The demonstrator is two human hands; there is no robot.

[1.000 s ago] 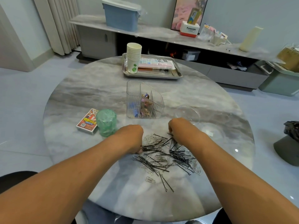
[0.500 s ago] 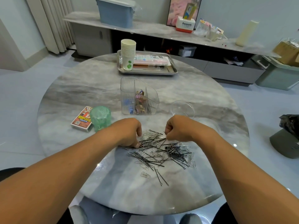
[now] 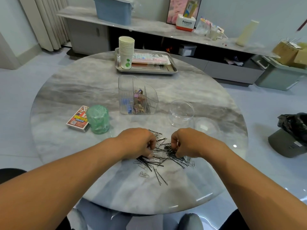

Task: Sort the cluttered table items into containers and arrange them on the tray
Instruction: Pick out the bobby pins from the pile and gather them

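A heap of black hairpins (image 3: 159,163) mixed with clear paper clips (image 3: 144,174) lies on the marble table (image 3: 83,90) near its front edge. My left hand (image 3: 138,143) is on the heap's left side, fingers curled down and pinching pins. From the right side, my right hand (image 3: 186,143) grips a small dark bunch of hairpins. The fingertips of both hands are partly hidden. Behind the heap stands a clear divided organizer (image 3: 149,97) with coloured clips inside. A clear round container (image 3: 181,112) and its lid (image 3: 206,127) sit to the right.
A steel tray (image 3: 146,71) at the far side holds a stack of paper cups (image 3: 126,50) and flat packets. A green plastic-wrapped roll (image 3: 98,119) and a card box (image 3: 77,121) sit at the left. A low cabinet stands behind the table.
Both hands have drawn closer together and dipped lower into the heap, and the right hand has gathered a dark bunch of pins. The view has shifted slightly.
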